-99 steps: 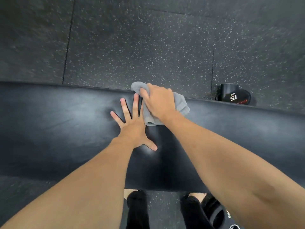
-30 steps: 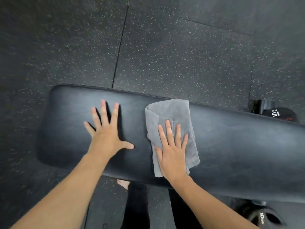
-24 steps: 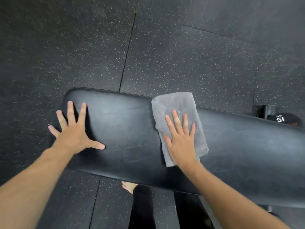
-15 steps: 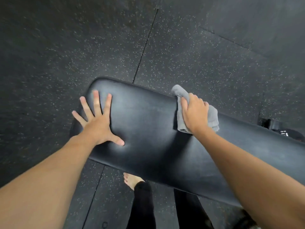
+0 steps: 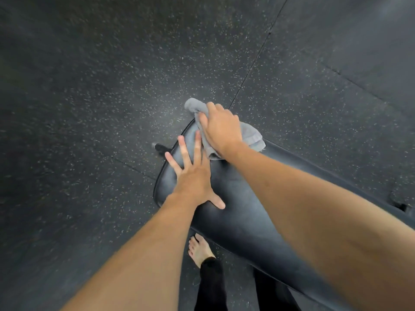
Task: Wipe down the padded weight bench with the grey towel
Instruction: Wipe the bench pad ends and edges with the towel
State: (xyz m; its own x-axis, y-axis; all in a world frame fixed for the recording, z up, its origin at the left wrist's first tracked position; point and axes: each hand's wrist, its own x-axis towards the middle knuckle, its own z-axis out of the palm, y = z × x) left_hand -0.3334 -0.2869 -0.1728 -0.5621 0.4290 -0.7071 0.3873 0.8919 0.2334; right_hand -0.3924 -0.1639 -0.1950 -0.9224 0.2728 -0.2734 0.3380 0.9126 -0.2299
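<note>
The black padded weight bench [image 5: 238, 212] runs from the middle of the view down to the right. Its rounded end lies at the centre. My right hand [image 5: 221, 129] grips the bunched grey towel [image 5: 252, 136] at the far corner of that end, and part of the towel sticks out past the bench edge. My left hand [image 5: 194, 176] lies flat on the pad just in front of it, fingers spread, nothing in it.
Dark speckled rubber floor tiles [image 5: 112, 86] surround the bench. A black bench foot [image 5: 160, 148] pokes out at the left of the bench end. My bare foot [image 5: 199, 250] and black trouser legs stand under the near edge.
My right hand has pushed the towel left along the bench to its end corner. My left hand now sits close beside the right hand. The view has swung so the bench end is central.
</note>
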